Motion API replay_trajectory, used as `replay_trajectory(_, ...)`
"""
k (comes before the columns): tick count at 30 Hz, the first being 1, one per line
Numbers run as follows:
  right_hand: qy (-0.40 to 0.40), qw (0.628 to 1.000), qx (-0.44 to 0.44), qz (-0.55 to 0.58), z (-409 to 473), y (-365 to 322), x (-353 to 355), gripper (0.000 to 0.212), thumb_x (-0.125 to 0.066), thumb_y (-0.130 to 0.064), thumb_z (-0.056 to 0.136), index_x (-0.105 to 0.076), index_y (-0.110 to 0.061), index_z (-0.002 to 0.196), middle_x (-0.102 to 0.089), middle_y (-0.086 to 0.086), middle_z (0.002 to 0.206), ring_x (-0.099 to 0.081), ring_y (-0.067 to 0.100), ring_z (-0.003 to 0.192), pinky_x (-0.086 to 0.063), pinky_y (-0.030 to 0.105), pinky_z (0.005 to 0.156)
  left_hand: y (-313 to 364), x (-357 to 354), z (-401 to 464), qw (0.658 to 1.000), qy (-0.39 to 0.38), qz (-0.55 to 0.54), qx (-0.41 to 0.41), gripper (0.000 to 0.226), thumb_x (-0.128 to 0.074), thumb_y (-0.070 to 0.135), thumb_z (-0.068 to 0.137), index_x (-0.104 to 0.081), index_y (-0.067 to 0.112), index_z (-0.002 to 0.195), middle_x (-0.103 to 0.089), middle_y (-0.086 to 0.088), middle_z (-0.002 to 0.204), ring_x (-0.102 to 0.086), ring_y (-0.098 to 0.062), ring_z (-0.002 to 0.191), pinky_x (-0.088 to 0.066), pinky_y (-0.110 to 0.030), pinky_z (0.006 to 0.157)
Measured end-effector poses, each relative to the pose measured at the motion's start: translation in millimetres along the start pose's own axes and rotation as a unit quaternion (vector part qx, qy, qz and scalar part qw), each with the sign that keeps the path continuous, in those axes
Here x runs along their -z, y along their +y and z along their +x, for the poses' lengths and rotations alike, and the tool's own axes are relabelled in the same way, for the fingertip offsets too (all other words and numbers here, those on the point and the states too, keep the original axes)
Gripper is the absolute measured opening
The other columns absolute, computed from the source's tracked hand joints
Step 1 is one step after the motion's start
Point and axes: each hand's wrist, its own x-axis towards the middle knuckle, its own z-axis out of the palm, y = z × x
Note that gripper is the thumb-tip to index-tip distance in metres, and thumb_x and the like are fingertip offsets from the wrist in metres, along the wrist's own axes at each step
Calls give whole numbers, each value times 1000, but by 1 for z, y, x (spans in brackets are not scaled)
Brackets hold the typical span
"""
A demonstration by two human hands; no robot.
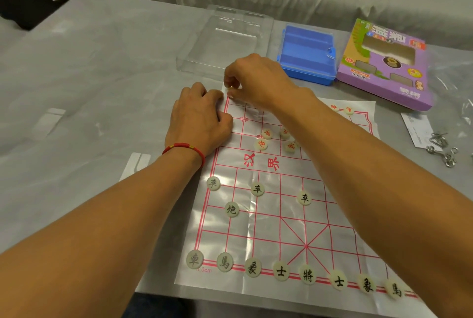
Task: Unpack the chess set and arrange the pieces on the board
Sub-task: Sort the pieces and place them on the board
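Right grip (252, 79) curled at board (268, 215) corner; glossy, red-lined

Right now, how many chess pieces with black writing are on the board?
12 black-lettered pieces: eight along the near edge, three soldiers nearer the middle, one cannon between. The right arm may hide more.

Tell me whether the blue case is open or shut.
Open. The blue case lies with its ribbed inside facing up and no lid on it; a clear lid sits apart beside it. No pieces show inside.
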Motion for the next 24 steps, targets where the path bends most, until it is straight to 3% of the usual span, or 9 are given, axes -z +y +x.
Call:
replay_trajectory(5, -7, 1000, 17, -19, -4, 5, 13, 29, -70, -29, 91, -66, -22, 119, -66, 2, 117, -62, 22, 104, -52, 34, 85, -2, -3, 1, 1000, 2, -1, 4, 46, -55, 41, 92, -56, 21, 134, -54, -6, 115, -48, -22, 107, -44, -33, 94)
replay_trajectory(11, -29, 999, 28, -33, -1, 2, 11, 25, -65, -17, 94, -68, -20, 119, -65, 5, 118, -62, 22, 102, -43, 28, 76, -2, -3, 1, 1000, 0, 2, 5, 46, -55, 41, 92, -56, 22, 134, -55, -6, 116, -49, -22, 108, -44, -33, 94)
replay_trajectory(15, -18, 999, 27, -40, 4, -2, 11, 17, -66, -23, 94, -68, -18, 110, -65, 7, 112, -60, 21, 93, -38, 28, 73, -1, -3, 1, 1000, -1, 4, 5, 46, -55, 41, 92, -56, 22, 134, -55, -5, 116, -48, -22, 108, -44, -33, 95)
replay_trajectory(20, -34, 998, 22, -48, 5, -1, 15, 24, -72, -35, 88, -67, -19, 106, -64, 5, 107, -58, 20, 91, -41, 31, 74, 0, -2, 1, 1000, -1, 2, 8, 46, -55, 40, 92, -56, 22, 134, -55, -5, 117, -49, -22, 109, -44, -34, 97)
replay_trajectory(24, -45, 997, 37, -50, 3, 0, 18, 31, -72, -20, 89, -65, -27, 118, -62, 2, 115, -60, 23, 103, -44, 33, 76, 0, -2, 1, 1000, 1, 4, 5, 46, -54, 40, 92, -56, 22, 134, -54, -5, 115, -48, -22, 107, -44, -33, 94)
